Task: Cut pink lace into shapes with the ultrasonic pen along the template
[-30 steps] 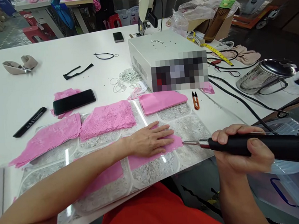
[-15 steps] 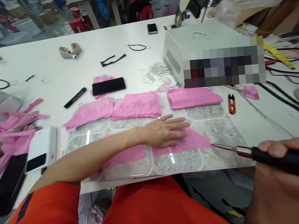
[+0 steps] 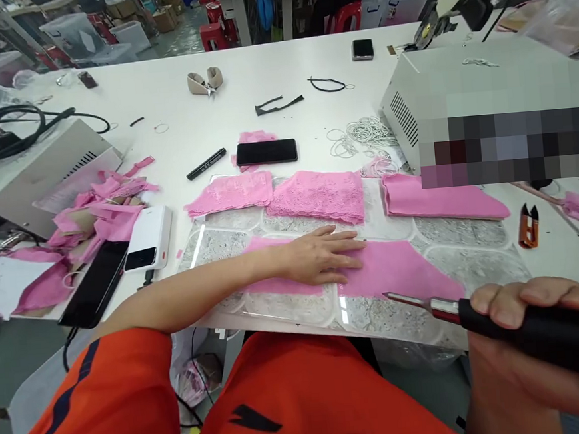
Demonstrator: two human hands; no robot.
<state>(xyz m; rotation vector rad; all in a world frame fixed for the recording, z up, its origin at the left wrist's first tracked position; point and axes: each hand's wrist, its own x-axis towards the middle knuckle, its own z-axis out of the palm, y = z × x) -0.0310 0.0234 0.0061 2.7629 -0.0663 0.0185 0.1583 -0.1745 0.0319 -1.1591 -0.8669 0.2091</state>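
My left hand (image 3: 322,256) lies flat with fingers spread, pressing on a smooth pink fabric piece (image 3: 398,267) on the stone-patterned mat (image 3: 474,266). A second pink piece (image 3: 285,286) sits partly under my wrist and forearm. My right hand (image 3: 535,351) is wrapped round a thick black-handled tool (image 3: 519,329) with a slim, pointed metal tip. That tip is at the near edge of the pink piece, right of my left fingers; whether it touches the fabric, I cannot tell. Behind lie pink lace pieces (image 3: 318,198) and a folded pink stack (image 3: 438,198).
A phone (image 3: 266,152) and a black marker (image 3: 206,164) lie behind the mat. Orange thread snips (image 3: 528,226) rest at right, near a grey machine box (image 3: 406,107). At left are a white power bank (image 3: 149,238), a black phone (image 3: 94,286) and pink scraps (image 3: 113,204).
The view has swung left, showing more of the table's left side. The tool tip has moved from the fabric's right point leftward along its near edge. My left hand stays flat on the fabric.
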